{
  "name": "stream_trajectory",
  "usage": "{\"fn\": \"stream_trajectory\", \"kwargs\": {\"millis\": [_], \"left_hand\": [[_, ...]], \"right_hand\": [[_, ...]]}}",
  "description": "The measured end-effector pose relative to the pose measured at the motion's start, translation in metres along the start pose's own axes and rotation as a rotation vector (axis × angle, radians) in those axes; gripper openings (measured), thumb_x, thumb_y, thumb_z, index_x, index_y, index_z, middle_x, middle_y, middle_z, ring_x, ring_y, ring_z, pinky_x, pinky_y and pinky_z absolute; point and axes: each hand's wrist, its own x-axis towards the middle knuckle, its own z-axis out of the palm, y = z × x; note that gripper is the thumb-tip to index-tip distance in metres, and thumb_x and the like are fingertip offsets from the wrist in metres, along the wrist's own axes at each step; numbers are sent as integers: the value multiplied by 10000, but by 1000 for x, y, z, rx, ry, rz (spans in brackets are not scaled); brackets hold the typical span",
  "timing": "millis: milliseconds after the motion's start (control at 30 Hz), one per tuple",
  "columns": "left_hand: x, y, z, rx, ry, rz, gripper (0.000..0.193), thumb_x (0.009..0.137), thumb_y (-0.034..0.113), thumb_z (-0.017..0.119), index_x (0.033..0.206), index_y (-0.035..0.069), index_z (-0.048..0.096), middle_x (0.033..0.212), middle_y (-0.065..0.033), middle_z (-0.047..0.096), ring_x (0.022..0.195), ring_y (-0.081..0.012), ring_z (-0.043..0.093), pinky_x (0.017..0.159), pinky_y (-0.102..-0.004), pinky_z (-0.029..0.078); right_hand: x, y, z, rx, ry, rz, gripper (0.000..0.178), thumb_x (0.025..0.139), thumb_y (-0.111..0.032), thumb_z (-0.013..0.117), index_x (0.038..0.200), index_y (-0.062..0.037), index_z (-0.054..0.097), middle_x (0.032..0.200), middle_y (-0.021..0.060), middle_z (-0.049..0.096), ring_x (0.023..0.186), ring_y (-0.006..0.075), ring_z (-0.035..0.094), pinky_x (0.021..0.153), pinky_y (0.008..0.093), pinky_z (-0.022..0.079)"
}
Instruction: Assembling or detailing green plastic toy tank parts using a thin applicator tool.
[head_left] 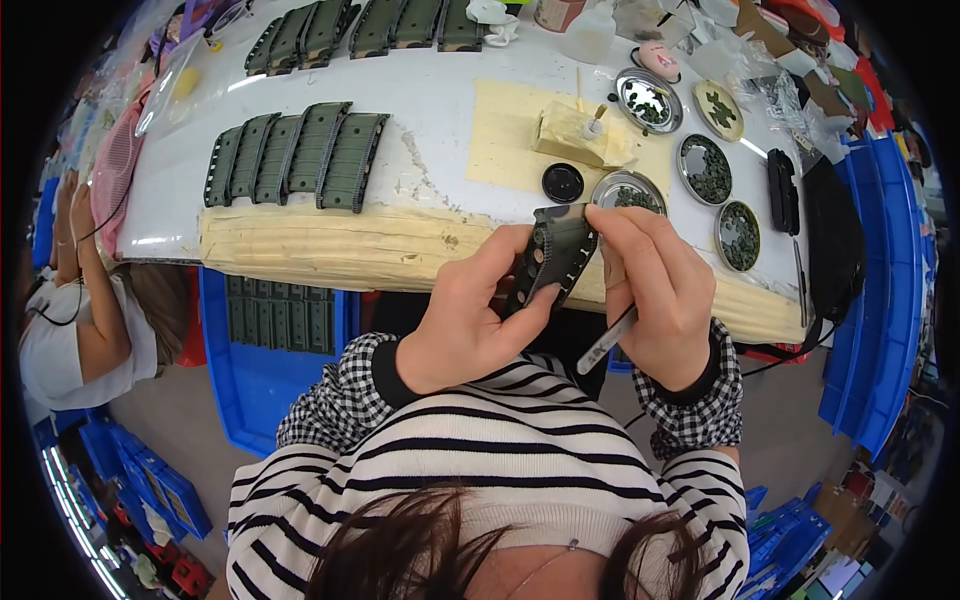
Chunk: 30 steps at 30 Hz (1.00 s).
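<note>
Hair (400,555) lay nearest; our left grip (468,322) clasped a camouflage panel (552,255), our right grip (665,300) tweezers (606,342); edge work seemed underway, steadiness apparently needed next.

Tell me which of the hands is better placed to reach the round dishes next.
Probably the right hand: it sits nearer the round dishes and holds a slim metal tool, while the left hand supports the dark green part.

Camouflage piece (560,248) in left grip (470,312), tweezers (606,342) in right grip (668,298)
</note>
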Motion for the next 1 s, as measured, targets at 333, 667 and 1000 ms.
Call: {"fn": "stream_trajectory", "kwargs": {"millis": [333, 667, 1000], "left_hand": [[16, 8, -10, -510, -111, -293, 386, 923, -34, 505, 1281, -13, 364, 1136, -154, 607, 1067, -187, 612, 924, -327, 513], [7, 4, -2, -516, -179, -353, 474, 934, 3, 509, 1370, 20, 321, 1166, -210, 607, 1040, -244, 631, 895, -362, 525], [7, 4, -2, -436, -186, -287, 605, 935, -46, 470, 1460, 58, 189, 1268, -196, 540, 1086, -227, 609, 927, -362, 516]], "right_hand": [[-47, 59, -75, -166, 280, 725, 78, 848, -63, 682, 891, -5, 650, 755, 3, 625, 553, 40, 452, 496, 216, 335], [-59, 130, -86, -129, -175, 655, 133, 791, -74, 699, 872, 16, 646, 772, 120, 648, 673, 216, 628, 621, 301, 467], [-48, 135, -84, -193, -283, 521, 100, 823, -17, 653, 890, 31, 597, 769, 115, 612, 693, 169, 590, 650, 284, 459]]}}
